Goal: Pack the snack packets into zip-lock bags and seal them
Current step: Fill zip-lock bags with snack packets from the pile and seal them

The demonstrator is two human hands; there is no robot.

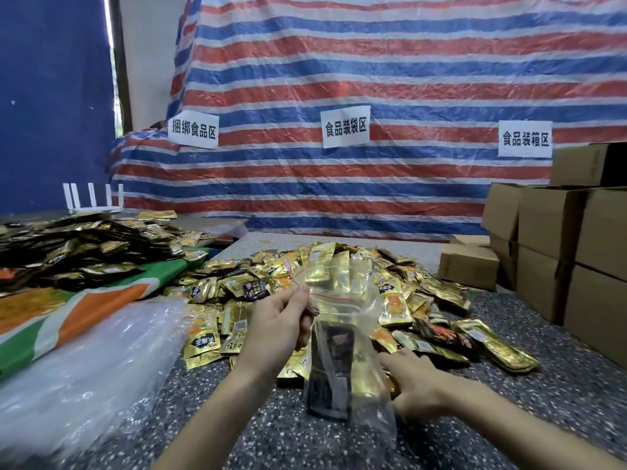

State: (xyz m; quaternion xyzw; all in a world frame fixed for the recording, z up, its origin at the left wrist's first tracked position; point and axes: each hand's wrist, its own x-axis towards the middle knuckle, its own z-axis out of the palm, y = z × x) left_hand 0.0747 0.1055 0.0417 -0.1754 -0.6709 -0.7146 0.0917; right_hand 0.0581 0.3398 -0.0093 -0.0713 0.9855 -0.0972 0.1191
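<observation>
Bag (353,337): clear, hanging upright above speckled surface (237,418), in front of gold packet pile (427,290). Pinched at red zip strip by left hand (281,323), thumb and fingers clamped on top edge. Dark packets (327,368) inside, standing on end. Right hand (420,385): low beside bag's right side, at pile's near edge, fingers partly behind plastic; grip impossible to tell. Boxes (559,249) stacked at right; striped tarp (373,79) behind.

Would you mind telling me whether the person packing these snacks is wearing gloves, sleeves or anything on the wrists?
Both the left hand and the right hand are bare: no gloves, rings or watch show. The left forearm and right forearm are bare too, with no sleeve in view up to the frame's lower edge.
</observation>
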